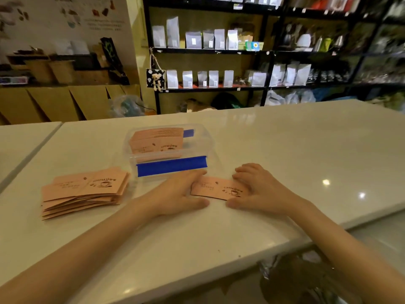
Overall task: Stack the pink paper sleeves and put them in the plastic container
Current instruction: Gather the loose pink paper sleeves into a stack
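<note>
Pink paper sleeve was pressed flat on white bench between left hand and right hand, grips spread.

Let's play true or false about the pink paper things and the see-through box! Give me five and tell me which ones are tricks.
1. Some pink sleeves are already inside the plastic container. True.
2. The loose pile of sleeves lies on the right of the container. False: it lies on the left of it, on the white counter.
3. Both hands are on one sleeve, the left hand at one end and the right hand at the other. True.
4. That sleeve is held up in the air. False: it lies flat on the counter, in front of the container.
5. The container has red clips. False: its clips are blue.
</note>
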`<control>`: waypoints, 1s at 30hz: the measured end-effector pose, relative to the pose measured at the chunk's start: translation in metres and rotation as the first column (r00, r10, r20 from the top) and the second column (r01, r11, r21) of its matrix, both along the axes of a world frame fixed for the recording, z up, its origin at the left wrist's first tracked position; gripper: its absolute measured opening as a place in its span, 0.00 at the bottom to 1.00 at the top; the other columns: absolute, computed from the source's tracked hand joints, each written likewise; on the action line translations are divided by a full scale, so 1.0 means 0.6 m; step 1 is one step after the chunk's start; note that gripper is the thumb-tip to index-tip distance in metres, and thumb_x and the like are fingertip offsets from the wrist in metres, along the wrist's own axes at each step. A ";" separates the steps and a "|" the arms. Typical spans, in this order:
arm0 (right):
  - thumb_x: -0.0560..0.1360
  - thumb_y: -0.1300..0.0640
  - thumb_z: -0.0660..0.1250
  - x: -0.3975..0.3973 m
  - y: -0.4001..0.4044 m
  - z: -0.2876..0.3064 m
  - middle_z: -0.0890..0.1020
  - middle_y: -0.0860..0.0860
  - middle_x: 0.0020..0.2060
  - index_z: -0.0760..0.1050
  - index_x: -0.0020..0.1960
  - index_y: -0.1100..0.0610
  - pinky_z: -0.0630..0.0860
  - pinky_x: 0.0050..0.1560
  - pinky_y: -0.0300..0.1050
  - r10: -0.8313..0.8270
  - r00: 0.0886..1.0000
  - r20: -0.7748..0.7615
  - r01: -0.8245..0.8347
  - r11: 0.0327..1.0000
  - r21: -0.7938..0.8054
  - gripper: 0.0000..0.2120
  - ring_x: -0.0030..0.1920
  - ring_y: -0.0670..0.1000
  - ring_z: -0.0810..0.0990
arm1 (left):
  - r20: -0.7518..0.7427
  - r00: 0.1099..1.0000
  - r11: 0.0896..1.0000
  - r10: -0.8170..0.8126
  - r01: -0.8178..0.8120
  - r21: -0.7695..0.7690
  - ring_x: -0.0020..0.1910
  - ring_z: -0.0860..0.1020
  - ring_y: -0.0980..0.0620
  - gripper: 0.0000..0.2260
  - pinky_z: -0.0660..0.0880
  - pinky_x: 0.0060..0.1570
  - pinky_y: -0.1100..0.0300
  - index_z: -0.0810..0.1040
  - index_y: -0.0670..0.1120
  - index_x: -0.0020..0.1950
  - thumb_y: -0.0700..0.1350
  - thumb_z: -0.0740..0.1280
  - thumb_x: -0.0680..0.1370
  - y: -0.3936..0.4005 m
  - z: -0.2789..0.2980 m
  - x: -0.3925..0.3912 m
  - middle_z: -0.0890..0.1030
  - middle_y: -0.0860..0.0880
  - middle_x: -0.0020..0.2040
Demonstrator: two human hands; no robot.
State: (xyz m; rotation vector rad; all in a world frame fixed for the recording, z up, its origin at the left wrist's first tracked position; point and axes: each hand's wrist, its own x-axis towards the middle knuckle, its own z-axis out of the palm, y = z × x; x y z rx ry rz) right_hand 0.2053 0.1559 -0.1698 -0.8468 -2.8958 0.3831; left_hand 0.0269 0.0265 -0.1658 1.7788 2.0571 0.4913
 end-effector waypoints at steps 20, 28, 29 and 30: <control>0.64 0.47 0.74 -0.050 -0.034 0.089 0.71 0.41 0.64 0.75 0.56 0.45 0.59 0.67 0.42 0.144 0.951 -0.273 -0.190 0.970 -0.152 0.21 0.66 0.43 0.62 | 0.143 0.965 0.941 0.219 -0.248 0.232 0.54 0.74 0.57 0.30 0.72 0.58 0.59 0.69 0.55 0.62 0.55 0.75 0.62 -0.076 0.065 -0.043 0.76 0.59 0.55; 0.63 0.44 0.73 -0.177 -0.100 0.122 0.70 0.36 0.53 0.75 0.58 0.47 0.63 0.54 0.29 0.328 0.852 -0.408 -0.383 0.922 -0.059 0.24 0.58 0.38 0.64 | 0.216 0.898 0.817 0.383 -0.438 0.375 0.47 0.72 0.65 0.29 0.68 0.50 0.71 0.69 0.58 0.59 0.53 0.74 0.60 -0.185 0.120 -0.125 0.75 0.64 0.47; 0.64 0.44 0.72 -0.195 -0.110 0.124 0.71 0.36 0.54 0.75 0.58 0.48 0.63 0.54 0.29 0.348 0.843 -0.410 -0.405 0.913 -0.057 0.24 0.58 0.39 0.64 | 0.232 0.887 0.808 0.398 -0.459 0.369 0.48 0.72 0.64 0.29 0.69 0.52 0.69 0.69 0.57 0.58 0.55 0.73 0.59 -0.199 0.122 -0.136 0.75 0.64 0.48; 0.64 0.43 0.72 -0.211 -0.120 0.125 0.72 0.38 0.55 0.75 0.58 0.49 0.64 0.57 0.32 0.365 0.839 -0.404 -0.421 0.905 -0.058 0.24 0.58 0.40 0.64 | 0.248 0.877 0.800 0.412 -0.478 0.362 0.51 0.73 0.62 0.29 0.69 0.55 0.65 0.70 0.56 0.58 0.56 0.72 0.58 -0.212 0.122 -0.147 0.76 0.63 0.49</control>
